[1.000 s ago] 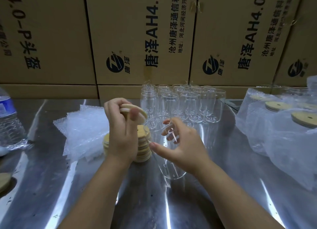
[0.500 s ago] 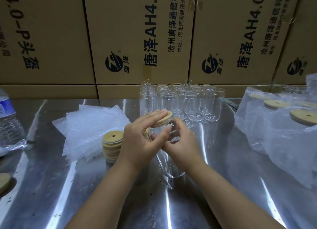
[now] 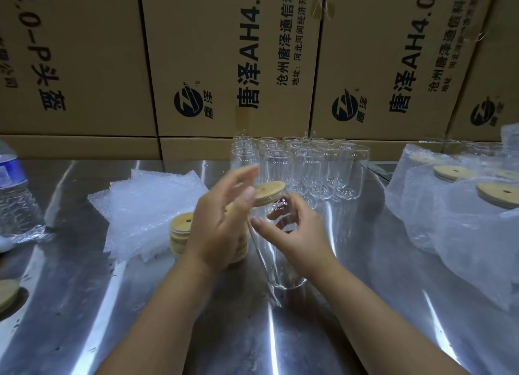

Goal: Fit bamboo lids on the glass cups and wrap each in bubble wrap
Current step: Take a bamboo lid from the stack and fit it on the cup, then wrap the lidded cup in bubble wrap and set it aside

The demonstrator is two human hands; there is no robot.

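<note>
A shiny, scuffed metal tabletop [image 3: 84, 304] streaked with bright glare spreads beneath the fingers [image 3: 238, 180]. Beyond them brown cardboard cartons [image 3: 224, 51] printed with dark blue lettering stand stacked like a wall.

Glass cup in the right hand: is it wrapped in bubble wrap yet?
No, the glass cup held by the right hand shows bare glass under its bamboo lid, and the bubble wrap sheets lie apart.

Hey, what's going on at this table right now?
A person is packing glassware. The right hand grips a glass cup with a bamboo lid on its mouth, and the left hand is open beside the lid. This cup isn't wrapped yet. Bubble wrap sheets lie to the left, bare cups stand behind, and wrapped cups sit at right.
</note>
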